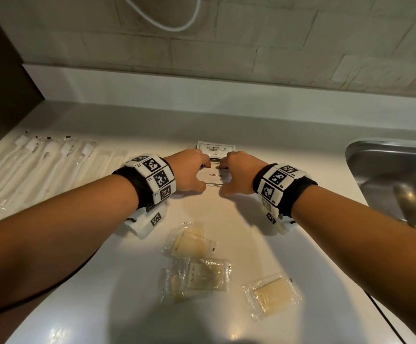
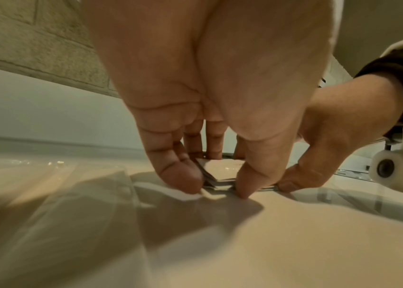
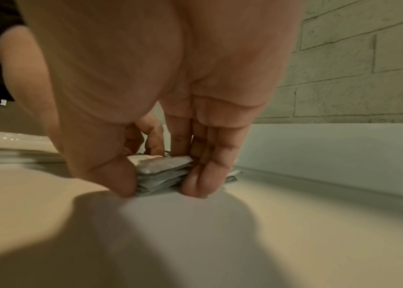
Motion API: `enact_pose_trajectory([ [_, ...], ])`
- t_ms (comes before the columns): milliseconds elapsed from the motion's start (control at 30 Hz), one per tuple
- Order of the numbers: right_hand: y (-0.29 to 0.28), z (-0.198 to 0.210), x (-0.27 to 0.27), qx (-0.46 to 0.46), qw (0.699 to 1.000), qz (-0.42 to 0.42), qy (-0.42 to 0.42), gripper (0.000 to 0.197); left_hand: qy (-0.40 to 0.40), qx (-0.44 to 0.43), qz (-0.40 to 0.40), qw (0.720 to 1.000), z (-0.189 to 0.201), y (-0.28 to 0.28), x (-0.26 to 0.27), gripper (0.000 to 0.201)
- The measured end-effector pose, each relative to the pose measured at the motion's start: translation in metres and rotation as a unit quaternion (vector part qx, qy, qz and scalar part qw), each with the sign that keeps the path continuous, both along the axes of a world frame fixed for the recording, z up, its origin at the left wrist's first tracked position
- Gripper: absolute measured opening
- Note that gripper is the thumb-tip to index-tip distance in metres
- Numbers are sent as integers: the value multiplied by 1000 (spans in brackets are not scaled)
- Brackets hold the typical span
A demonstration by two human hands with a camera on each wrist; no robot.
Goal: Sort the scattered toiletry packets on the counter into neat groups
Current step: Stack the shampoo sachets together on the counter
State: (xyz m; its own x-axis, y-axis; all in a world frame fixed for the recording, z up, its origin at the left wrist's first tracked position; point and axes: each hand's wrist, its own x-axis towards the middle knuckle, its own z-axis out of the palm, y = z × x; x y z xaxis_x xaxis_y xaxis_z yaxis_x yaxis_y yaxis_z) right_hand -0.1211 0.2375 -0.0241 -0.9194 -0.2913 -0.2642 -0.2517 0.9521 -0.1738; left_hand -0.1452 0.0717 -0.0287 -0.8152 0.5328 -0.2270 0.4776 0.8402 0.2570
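Observation:
A small stack of white toothpaste packets [image 1: 213, 175] lies mid-counter. My left hand [image 1: 202, 177] grips its left end and my right hand [image 1: 223, 179] grips its right end, thumbs on the near edge and fingers on the far edge. In the left wrist view the stack [image 2: 222, 167] sits between the curled fingers of the left hand [image 2: 220, 172], with the right hand [image 2: 318, 155] beside it. The right wrist view shows the layered stack [image 3: 163, 175] squeezed in the right hand [image 3: 162, 181]. A shampoo-with-conditioner packet [image 1: 216, 147] lies just behind the stack.
Wrapped toothbrushes [image 1: 40, 165] lie in a row at the far left. Three clear-wrapped soap packets [image 1: 192, 242] [image 1: 203, 276] [image 1: 271, 296] lie scattered near the front. A steel sink [image 1: 395, 175] opens at the right. The tiled wall's ledge [image 1: 202, 83] runs behind.

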Motion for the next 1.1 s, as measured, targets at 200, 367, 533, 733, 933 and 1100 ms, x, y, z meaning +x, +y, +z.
enact_pose_trajectory([
  [200,0,0,0,-1,1000,-3,-2,33,-1,-3,2,1000,0,-1,0,54],
  [367,-1,2,2,-7,1000,-6,-5,37,6,4,2,1000,-2,-2,0,53],
  [533,1,4,7,-10,1000,-3,-2,48,9,30,3,1000,0,-6,3,53],
  [733,7,18,25,-12,999,-9,33,74,24,58,1,998,19,-16,16,57],
  [933,-1,40,72,-22,1000,14,4,60,-3,85,-4,996,43,-31,58,51],
  [1100,-20,39,127,-25,997,51,-59,57,-40,43,0,998,36,-45,106,46],
])
